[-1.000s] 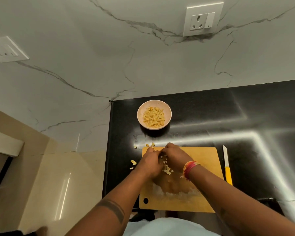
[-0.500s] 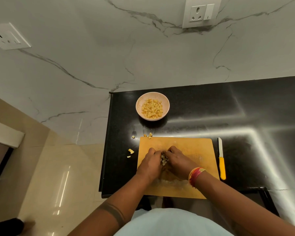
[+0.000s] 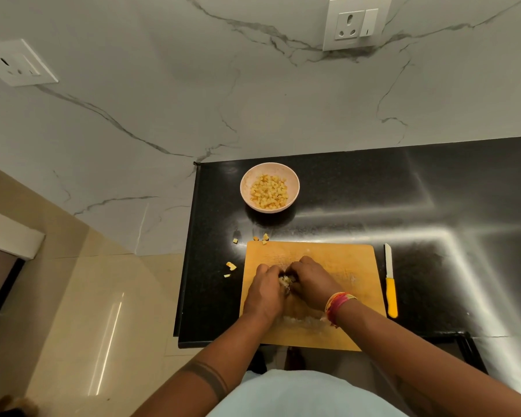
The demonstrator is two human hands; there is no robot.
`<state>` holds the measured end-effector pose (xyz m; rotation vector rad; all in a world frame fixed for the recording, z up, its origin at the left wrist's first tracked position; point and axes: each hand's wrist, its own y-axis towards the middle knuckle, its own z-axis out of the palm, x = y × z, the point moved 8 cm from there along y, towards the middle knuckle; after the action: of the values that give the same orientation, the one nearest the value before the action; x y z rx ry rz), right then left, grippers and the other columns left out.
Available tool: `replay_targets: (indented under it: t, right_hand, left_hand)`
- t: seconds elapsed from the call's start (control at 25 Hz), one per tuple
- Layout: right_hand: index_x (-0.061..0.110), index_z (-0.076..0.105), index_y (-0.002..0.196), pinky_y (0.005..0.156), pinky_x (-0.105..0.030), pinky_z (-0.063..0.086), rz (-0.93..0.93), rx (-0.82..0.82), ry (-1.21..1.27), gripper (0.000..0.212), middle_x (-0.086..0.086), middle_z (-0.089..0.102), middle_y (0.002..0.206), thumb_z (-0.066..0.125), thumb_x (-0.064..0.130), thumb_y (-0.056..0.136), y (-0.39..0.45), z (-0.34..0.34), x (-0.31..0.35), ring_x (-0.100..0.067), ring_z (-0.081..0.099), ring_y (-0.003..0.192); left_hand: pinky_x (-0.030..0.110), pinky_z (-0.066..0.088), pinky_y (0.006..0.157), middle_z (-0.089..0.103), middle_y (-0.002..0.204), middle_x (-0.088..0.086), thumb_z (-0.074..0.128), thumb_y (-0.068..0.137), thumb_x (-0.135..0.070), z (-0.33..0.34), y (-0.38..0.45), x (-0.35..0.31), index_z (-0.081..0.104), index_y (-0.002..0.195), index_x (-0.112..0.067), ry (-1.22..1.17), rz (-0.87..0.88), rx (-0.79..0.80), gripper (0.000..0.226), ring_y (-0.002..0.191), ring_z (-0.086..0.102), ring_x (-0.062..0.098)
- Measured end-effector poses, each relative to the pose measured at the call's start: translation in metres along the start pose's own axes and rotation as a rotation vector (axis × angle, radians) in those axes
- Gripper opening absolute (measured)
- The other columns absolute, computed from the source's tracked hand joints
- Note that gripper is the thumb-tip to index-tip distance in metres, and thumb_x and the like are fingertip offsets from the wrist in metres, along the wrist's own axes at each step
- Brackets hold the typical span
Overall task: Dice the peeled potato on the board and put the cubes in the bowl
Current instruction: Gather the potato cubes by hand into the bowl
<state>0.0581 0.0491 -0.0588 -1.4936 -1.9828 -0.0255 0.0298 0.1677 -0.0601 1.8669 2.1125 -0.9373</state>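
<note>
On the board (image 3: 337,260), nearer its front edge than before, potato cubes (image 3: 285,279) are cupped between curled left hand (image 3: 265,293) and right hand (image 3: 312,282).

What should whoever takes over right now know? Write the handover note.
Hands: left hand and right hand cup a small pile of potato cubes mid cutting board.
Bowl behind the board already holds many cubes.
Knife lies on the counter right of the board.
Stray cubes sit on the counter left of and behind the board.
Left: carry the pile and strays to the bowl.
</note>
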Motion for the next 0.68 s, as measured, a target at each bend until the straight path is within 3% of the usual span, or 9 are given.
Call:
replay_targets:
  t: [0.28,0.44,0.68]
  right_hand:
    - [0.012,0.072,0.122,0.095,-0.034,0.055,0.292,-0.015,0.275,0.037,-0.008,0.072,0.122,0.055,-0.004,0.093,0.006,0.004,-0.010,-0.023,0.066,0.110]
    - [0.013,0.077,0.115,0.080,-0.031,0.057,0.348,-0.043,0.388,0.037,-0.008,0.075,0.113,0.056,-0.007,0.091,0.005,0.006,-0.008,-0.021,0.068,0.094]
    - [0.010,0.072,0.123,0.096,-0.031,0.054,0.375,-0.087,0.395,0.036,-0.008,0.071,0.123,0.062,-0.004,0.092,0.001,0.008,-0.005,-0.022,0.066,0.112]
  left_hand:
    - [0.022,0.051,0.088,0.058,0.119,-0.003,0.073,0.091,-0.016,0.000,0.006,0.010,0.067,0.124,-0.025,-0.133,-0.104,-0.067,0.035,0.103,0.059,0.013]
    - [0.026,0.052,0.088,0.068,0.120,-0.002,0.068,0.091,-0.010,0.004,0.008,0.013,0.070,0.123,-0.024,-0.262,-0.219,-0.090,0.035,0.111,0.063,0.017]
    - [0.028,0.054,0.092,0.070,0.124,-0.004,0.067,0.093,-0.005,0.005,0.008,0.018,0.071,0.124,-0.025,-0.369,-0.305,-0.067,0.038,0.114,0.063,0.016]
